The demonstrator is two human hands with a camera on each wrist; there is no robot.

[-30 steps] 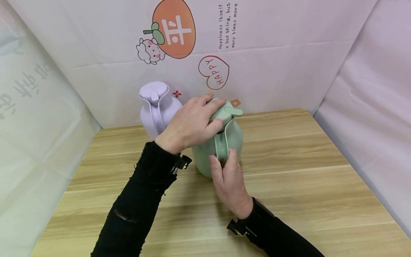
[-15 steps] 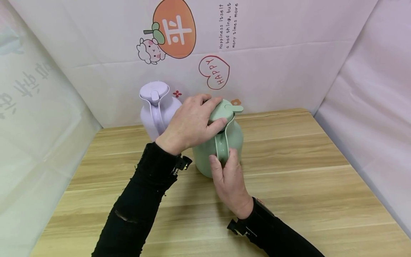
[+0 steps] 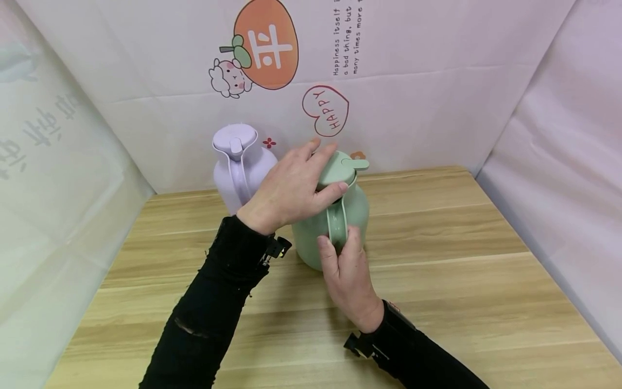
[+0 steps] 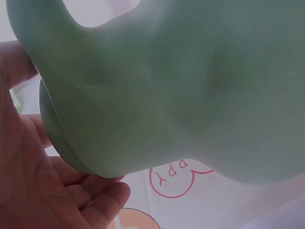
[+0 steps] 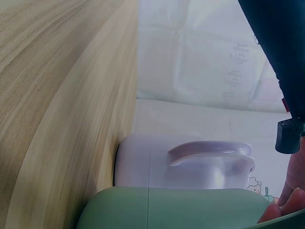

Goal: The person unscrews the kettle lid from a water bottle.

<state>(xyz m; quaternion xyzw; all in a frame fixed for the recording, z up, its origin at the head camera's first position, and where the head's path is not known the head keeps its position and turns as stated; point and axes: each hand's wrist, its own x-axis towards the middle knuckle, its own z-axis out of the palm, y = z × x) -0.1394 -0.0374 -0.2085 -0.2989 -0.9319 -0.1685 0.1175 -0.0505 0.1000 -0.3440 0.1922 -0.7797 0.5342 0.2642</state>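
Likely adjusting green jug [image 3: 357, 210] lid [image 3: 337, 172] with left grip [image 3: 291, 186] spread and right grip [image 3: 349, 283] pinching handle [image 3: 337, 222], next needing steadiness.

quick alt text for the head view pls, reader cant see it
A person's left hand lies over the lid of a green jug while the right hand holds the jug's handle. A lilac jug stands farther back to the left on a wood-grain table, before a pale printed backdrop.
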